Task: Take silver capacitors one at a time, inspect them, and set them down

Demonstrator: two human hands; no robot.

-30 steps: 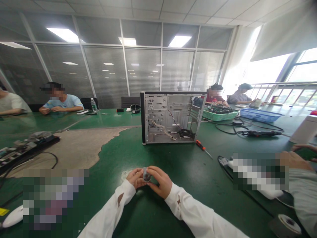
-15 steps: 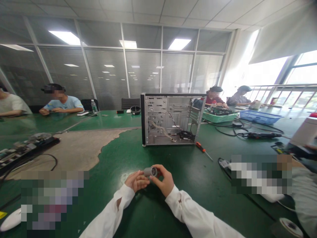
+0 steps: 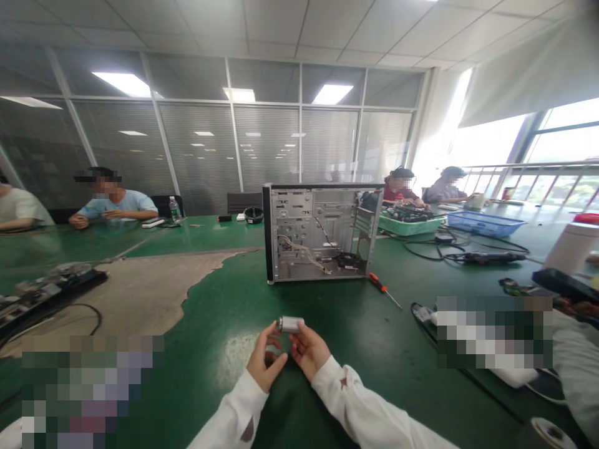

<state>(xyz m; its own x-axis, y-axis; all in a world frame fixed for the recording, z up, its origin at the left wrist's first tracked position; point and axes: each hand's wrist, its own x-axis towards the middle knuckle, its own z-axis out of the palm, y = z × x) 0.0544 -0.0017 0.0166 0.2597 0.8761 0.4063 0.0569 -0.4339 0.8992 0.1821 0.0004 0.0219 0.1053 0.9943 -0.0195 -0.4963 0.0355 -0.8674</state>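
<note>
A small silver-grey cylinder (image 3: 292,324) lies sideways in the air above the green table, between my two hands. My left hand (image 3: 266,360) has its fingertips at the cylinder's left end, where a narrower metal part shows. Its thumb stands apart, lower down. The fingers of my right hand (image 3: 311,352) are curled and grip the right end. Beyond the hands stands a computer case (image 3: 322,234) with its side open, loose cables and a black fan inside. Just right of the case lies an orange-handled screwdriver (image 3: 381,287).
At left, a circuit assembly (image 3: 51,293) rests near bare board. Green (image 3: 412,226) and blue baskets (image 3: 486,223) stand at back right, with a cabled black tool (image 3: 486,257) before them. A tape roll (image 3: 547,433) is at lower right. Several people sit around.
The cylinder has turned, so its open end no longer faces me and its side shows. My left hand has rotated, its thumb now apart below. The view has shifted slightly.
</note>
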